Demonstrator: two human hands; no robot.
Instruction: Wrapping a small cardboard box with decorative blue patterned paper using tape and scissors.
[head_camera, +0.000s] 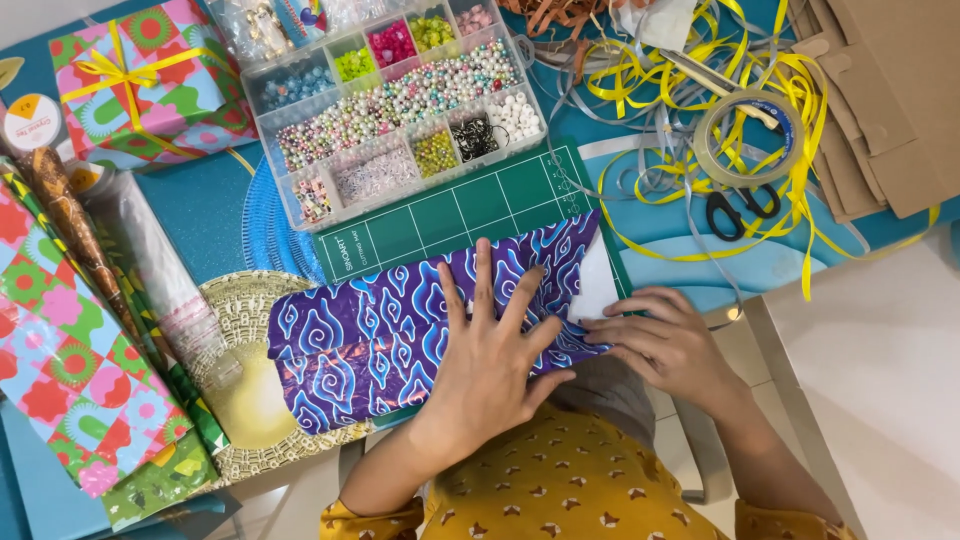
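Together both hands — left (495, 365) spread flat, right (665, 345) fingers extended — press the purple wrapping paper (400, 320).

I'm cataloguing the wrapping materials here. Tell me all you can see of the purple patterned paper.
The purple wrapping paper is glossy, printed with white and blue cloud swirls. It lies folded over something flat, partly on the green cutting mat. The left hand presses flat on it; the right hand pinches its right end.
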